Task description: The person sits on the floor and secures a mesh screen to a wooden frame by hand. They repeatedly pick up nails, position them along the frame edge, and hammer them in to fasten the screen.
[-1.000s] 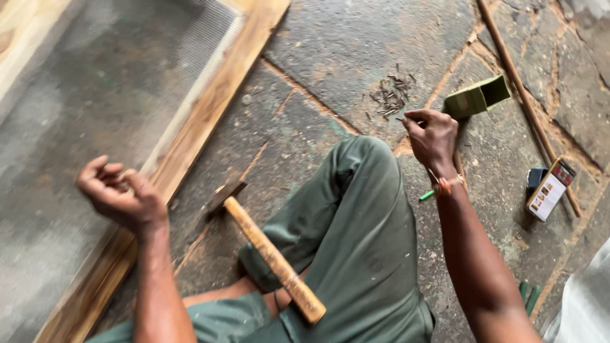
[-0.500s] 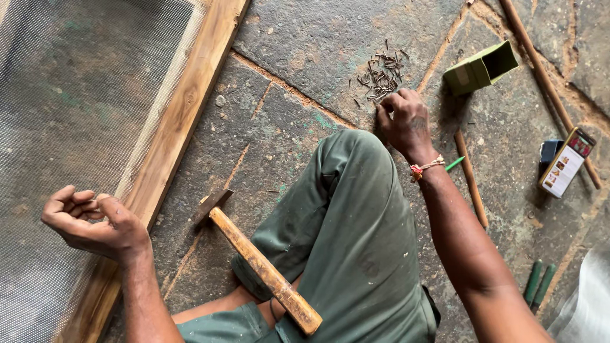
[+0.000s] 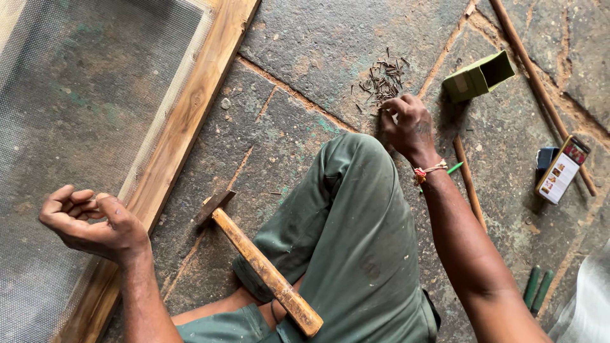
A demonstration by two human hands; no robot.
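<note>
The small dark nails (image 3: 381, 79) lie in a loose heap on the stone floor (image 3: 330, 38), just past my bent knee (image 3: 356, 165), where I can reach them without shifting my seat. My right hand (image 3: 406, 127) is down at the near edge of that heap, fingers curled together with the tips pinching low at the nails; whether one is already caught between them I cannot tell, since the fingertips hide it. Beside the heap the green cardboard box (image 3: 478, 77) lies on its side with its open end facing away from the nails, near enough to suggest the nails were tipped out of it.

My left hand (image 3: 89, 219) hovers over the wooden frame (image 3: 184, 127) and its wire mesh (image 3: 76, 95), palm turned up and fingers loosely cupped, thumb resting toward the forefinger; it seems to grip nothing big, though something tiny could sit in the fold unseen. It waits right above the rail where mesh meets wood.

The hammer (image 3: 254, 260) rests on the floor between frame and leg, head toward the frame, handle across my lap side, so either hand can pick it up. Farther right lie a thin wooden strip (image 3: 540, 89), a phone (image 3: 562, 168) and green markers (image 3: 537, 289), set apart from the work.
</note>
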